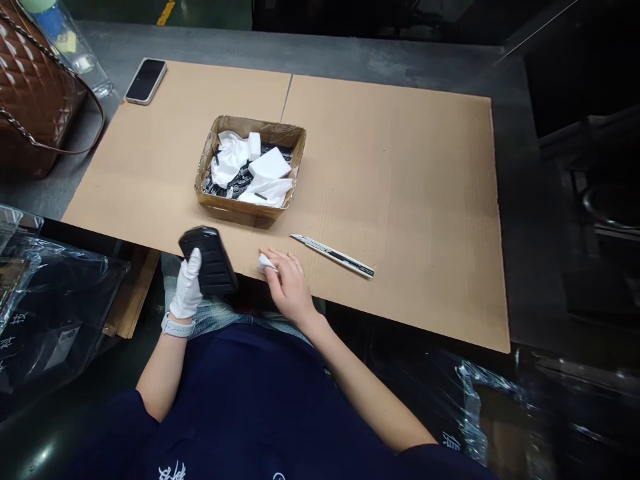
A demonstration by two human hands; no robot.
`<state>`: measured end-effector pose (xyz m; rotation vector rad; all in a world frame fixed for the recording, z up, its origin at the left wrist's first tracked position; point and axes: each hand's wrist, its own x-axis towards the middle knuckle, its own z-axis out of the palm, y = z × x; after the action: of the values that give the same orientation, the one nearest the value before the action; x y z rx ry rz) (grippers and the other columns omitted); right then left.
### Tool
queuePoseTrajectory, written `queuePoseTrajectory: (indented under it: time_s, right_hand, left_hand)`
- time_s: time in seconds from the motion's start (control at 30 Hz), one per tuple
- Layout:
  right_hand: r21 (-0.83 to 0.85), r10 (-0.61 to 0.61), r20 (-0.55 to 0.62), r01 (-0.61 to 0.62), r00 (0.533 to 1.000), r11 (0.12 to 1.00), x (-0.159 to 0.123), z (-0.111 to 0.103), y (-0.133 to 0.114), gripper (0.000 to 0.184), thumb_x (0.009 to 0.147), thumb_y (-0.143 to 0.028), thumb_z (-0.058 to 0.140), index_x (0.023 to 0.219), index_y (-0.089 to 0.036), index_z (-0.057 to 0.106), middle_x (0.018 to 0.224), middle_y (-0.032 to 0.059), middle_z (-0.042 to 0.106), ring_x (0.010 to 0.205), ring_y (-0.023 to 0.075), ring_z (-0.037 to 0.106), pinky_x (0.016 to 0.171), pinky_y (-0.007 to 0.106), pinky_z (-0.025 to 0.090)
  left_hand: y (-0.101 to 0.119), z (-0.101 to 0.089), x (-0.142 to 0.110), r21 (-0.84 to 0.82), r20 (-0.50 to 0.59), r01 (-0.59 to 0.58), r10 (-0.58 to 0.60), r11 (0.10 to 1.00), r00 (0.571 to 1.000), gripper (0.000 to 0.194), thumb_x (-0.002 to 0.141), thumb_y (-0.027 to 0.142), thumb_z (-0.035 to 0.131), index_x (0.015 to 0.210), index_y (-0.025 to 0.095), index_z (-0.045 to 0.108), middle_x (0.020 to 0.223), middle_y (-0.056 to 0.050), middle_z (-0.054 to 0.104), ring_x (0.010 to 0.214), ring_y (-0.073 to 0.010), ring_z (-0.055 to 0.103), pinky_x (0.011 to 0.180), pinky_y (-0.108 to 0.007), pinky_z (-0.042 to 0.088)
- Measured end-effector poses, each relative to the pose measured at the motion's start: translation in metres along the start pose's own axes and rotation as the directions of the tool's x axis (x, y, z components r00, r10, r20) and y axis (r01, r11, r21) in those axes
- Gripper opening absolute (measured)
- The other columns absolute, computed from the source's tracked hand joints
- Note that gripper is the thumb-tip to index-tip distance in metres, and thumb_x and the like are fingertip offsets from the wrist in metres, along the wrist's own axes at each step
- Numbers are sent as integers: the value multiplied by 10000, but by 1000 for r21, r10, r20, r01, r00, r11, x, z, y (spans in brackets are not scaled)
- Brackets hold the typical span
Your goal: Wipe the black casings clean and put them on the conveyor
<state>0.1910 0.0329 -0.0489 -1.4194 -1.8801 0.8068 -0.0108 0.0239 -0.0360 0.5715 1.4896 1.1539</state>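
My left hand (187, 285), in a white glove, is wrapped round a black ribbed part (210, 259) held at the near edge of the cardboard sheet (400, 187). Just to its right, my bare right hand (289, 283) rests on the cardboard with its fingers curled over a small white piece (265, 263). A utility knife (333, 255) lies on the cardboard a little to the right of that hand. Beyond both hands stands an open cardboard box (250, 210) with white foam blocks, white cloth and several small dark parts inside.
A smartphone (145, 80) lies at the far left corner of the cardboard. A brown quilted bag (35, 93) and a clear bottle (75, 50) stand at the far left. Clear plastic bags (55, 300) lie at my left and at the lower right (500, 400).
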Motion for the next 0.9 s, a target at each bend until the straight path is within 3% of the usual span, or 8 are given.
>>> queuePoseTrajectory:
  time_s: [0.1, 0.17, 0.23, 0.4, 0.47, 0.67, 0.8, 0.9]
  right_hand:
    - [310, 162, 1, -154, 987, 938, -5, -6, -4, 319, 928, -492, 378, 942, -222, 548, 902, 67, 700, 841, 203, 658, 790, 394, 532]
    - [469, 251, 4, -224, 968, 855, -11, -9, -10, 371, 902, -559, 405, 909, -223, 562, 779, 23, 661, 687, 164, 618, 656, 317, 532]
    - [542, 287, -1, -241, 958, 805, -17, -11, -15, 401, 880, -592, 427, 870, -227, 590, 727, 4, 625, 640, 150, 580, 611, 291, 514]
    - [604, 302, 3, -243, 953, 759, -32, -11, -24, 423, 893, -584, 398, 899, -235, 637, 771, 29, 636, 724, 180, 607, 659, 316, 525]
    - [607, 304, 12, -249, 952, 755, -37, -10, -25, 446, 895, -591, 377, 916, -234, 643, 779, 41, 641, 725, 193, 613, 664, 337, 532]
    - [625, 258, -21, -189, 966, 758, -39, -14, -34, 436, 855, -621, 445, 822, -232, 641, 703, 23, 605, 592, 161, 546, 555, 309, 488]
    - [662, 212, -33, -137, 977, 736, -35, -20, -43, 387, 864, -583, 473, 792, -233, 622, 631, -11, 507, 517, 121, 441, 491, 269, 415]
    - [679, 197, -61, -104, 979, 727, -34, -21, -47, 366, 865, -557, 495, 739, -228, 593, 640, -10, 499, 562, 125, 457, 526, 270, 427]
  left_hand:
    - [10, 14, -15, 143, 164, -89, 65, 986, 984, 380, 700, 460, 713, 941, 166, 715, 910, -59, 742, 917, -254, 673, 875, -357, 528]
    - [13, 20, -24, 244, 339, -200, 110, 949, 934, 341, 714, 434, 706, 919, 162, 728, 902, -59, 749, 884, -252, 680, 856, -343, 527]
    - [13, 23, -31, 303, 436, -282, 131, 910, 891, 305, 737, 431, 685, 892, 173, 736, 878, -55, 750, 847, -241, 684, 841, -330, 524]
    - [12, 22, -38, 382, 425, -320, 143, 867, 894, 272, 703, 444, 715, 763, 179, 734, 802, -69, 736, 828, -255, 680, 853, -352, 513]
    - [14, 23, -39, 344, 441, -321, 151, 882, 885, 266, 690, 432, 731, 800, 190, 742, 849, -67, 741, 868, -254, 680, 871, -340, 509]
    - [17, 27, -39, 215, 573, -324, 149, 922, 805, 301, 749, 404, 698, 975, 208, 730, 980, -65, 744, 925, -231, 686, 872, -323, 519]
    - [14, 29, -38, 163, 584, -300, 153, 940, 797, 368, 758, 443, 682, 1034, 201, 706, 1060, -80, 728, 992, -233, 671, 914, -327, 504]
    - [12, 31, -38, 151, 586, -283, 144, 947, 798, 397, 751, 466, 677, 1033, 188, 700, 1061, -89, 727, 996, -238, 671, 909, -328, 507]
